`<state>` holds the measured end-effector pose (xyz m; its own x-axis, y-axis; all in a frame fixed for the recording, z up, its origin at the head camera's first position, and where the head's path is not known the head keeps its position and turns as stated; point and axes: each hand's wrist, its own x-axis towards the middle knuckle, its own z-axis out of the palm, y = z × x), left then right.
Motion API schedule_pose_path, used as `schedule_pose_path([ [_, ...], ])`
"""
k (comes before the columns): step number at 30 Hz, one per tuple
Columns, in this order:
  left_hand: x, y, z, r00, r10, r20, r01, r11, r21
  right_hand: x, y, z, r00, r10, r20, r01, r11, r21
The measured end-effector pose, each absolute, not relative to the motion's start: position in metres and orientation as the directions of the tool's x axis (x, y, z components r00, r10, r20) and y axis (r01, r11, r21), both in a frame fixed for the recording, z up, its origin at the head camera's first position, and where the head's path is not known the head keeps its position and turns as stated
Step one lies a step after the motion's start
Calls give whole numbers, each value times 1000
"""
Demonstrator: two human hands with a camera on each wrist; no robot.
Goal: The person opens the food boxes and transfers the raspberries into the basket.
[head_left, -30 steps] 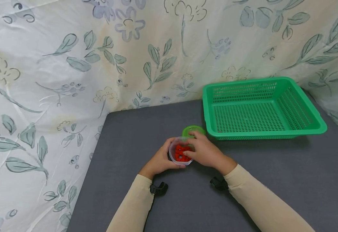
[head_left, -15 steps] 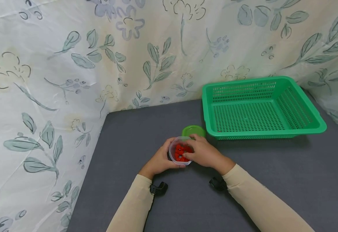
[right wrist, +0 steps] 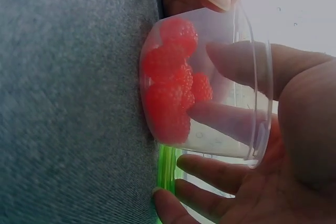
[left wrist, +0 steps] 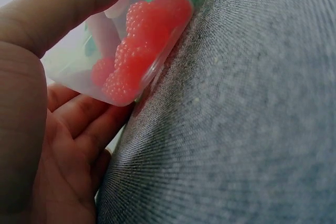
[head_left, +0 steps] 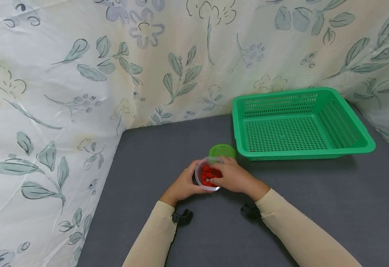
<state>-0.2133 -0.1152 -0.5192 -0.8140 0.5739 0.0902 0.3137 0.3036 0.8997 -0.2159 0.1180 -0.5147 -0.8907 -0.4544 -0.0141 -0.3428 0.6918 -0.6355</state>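
A clear plastic tub stands on the grey cloth with several red raspberries in its bottom. My left hand grips it from the left, thumb on the near side and fingers round the far side. My right hand reaches over the rim from the right. In the right wrist view, its thumb and index finger are inside the tub, spread apart, with the index fingertip right at the raspberries. The other fingers stay outside, stretched near the green lid. The left wrist view shows the raspberries through the wall.
Just behind the tub, the green lid lies on the cloth, partly covered by the right hand. A large green plastic basket stands at the back right. A floral curtain hangs behind and left of the grey-covered table.
My right hand has shifted slightly left and lower, its thumb and index finger a little deeper in the tub. The left hand keeps its hold, and the tub has barely moved.
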Motion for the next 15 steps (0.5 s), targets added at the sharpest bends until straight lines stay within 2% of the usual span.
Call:
schedule_pose_path([
  [8, -213, -116, -519, -806, 584, 102, 325, 291, 900, -218, 118, -518, -891, -454, 27, -360, 669, -650],
  [15, -214, -116, -521, -797, 592, 118, 340, 279, 898, -218, 118, -518, -880, -475, 11, -357, 647, -673],
])
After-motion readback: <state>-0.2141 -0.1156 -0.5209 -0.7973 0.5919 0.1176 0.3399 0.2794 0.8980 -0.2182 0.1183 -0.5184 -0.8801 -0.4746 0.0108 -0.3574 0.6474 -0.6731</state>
